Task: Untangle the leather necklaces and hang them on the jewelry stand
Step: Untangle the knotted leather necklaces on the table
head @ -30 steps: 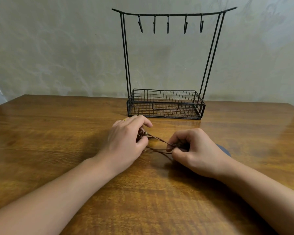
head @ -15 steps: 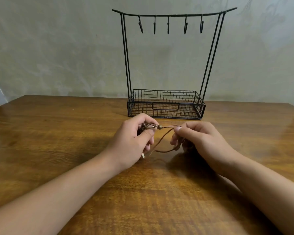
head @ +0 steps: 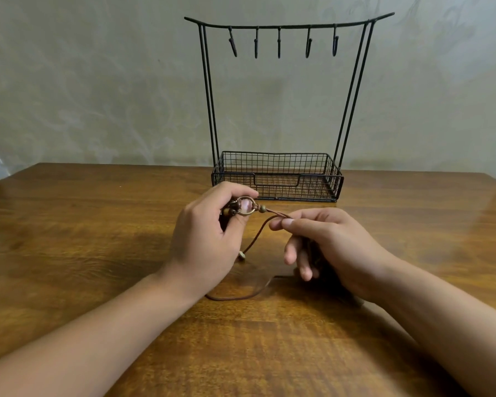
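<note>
- Since a second ago both hands have lifted the leather necklaces (head: pixel 262 224) off the table (head: pixel 98 239) and drawn apart, so the cords that lay bunched between the knuckles now run as a short taut span from one hand to the other.
- At the left end of that span a metal ring pendant (head: pixel 245 206) with small beads beside it has come into view; earlier it was hidden inside the fingers.
- One cord drops from the span in a curve to a small bead end (head: pixel 242 255) near the table, and another loop (head: pixel 241 293) lies on the wood below the left wrist.
- Left hand (head: pixel 204 239): its grip is closed round the pendant end, thumb and forefinger curled over the ring.
- Right hand (head: pixel 327 239): thumb and forefinger pinch the cords just right of the beads; the other fingers hang loosely, and more cord seems to pass beneath them, though I cannot tell how much.
- Judging by this, the tangle is being pulled open but is not yet undone; the strands still appear joined near the pendant.
- Beyond the hands, the jewelry stand (head: pixel 278 179) sits upright toward the back of the table, its wire basket holding nothing visible.
- All five hooks (head: pixel 279 45) on the top bar are bare, so no necklace has been hung yet.
</note>
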